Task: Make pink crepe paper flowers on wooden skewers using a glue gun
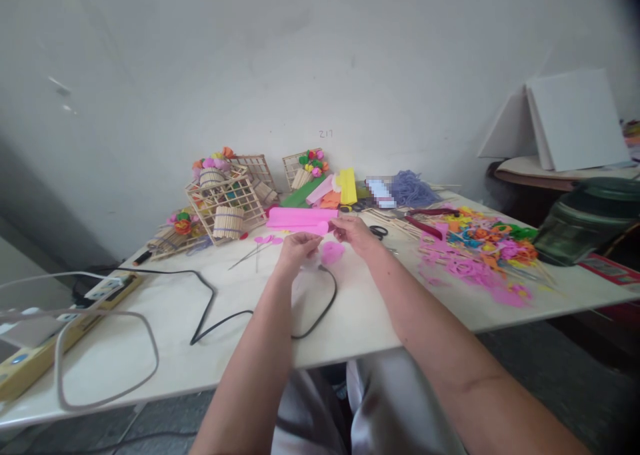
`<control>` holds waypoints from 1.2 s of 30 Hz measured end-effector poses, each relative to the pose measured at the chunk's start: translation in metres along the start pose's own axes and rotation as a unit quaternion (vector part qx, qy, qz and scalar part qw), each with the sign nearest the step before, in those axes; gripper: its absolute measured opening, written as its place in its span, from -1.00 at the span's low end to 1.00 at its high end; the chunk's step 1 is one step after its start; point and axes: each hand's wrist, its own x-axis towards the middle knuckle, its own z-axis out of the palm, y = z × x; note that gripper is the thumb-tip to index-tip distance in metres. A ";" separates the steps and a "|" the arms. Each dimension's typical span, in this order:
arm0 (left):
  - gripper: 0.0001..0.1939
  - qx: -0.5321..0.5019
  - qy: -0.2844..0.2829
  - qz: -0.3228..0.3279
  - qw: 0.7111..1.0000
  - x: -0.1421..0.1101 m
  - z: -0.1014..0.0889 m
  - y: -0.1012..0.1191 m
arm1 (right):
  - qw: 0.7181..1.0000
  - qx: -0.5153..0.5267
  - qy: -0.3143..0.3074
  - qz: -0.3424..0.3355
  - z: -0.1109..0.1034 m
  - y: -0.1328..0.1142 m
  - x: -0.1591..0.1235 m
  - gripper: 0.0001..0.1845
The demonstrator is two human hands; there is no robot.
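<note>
Over the middle of the table (360,308), my left hand (299,247) is pinched closed; whatever lies between its fingertips is too small to make out. Just to its right, my right hand (353,234) pinches a small pink paper piece (323,228) between thumb and fingers. Beneath and between the hands lies another pink paper piece (333,252). A folded sheet of pink paper (295,219) rests just behind them. To the left, thin stems with pink round tips (259,240) lie on the tabletop.
Bamboo frames with stick bundles (229,222) and paper flowers stand at the back left. Black scissors (379,231), red-handled pliers (425,226) and colourful paper scraps (480,248) lie right, near a green-lidded container (587,218). A black cable (200,308) and power strip (65,335) occupy the left.
</note>
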 end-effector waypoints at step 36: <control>-0.73 0.012 -0.006 0.005 1.000 0.000 0.001 0.002 | 0.996 -0.067 -0.066 0.002 -0.011 -0.008 -0.001 -0.84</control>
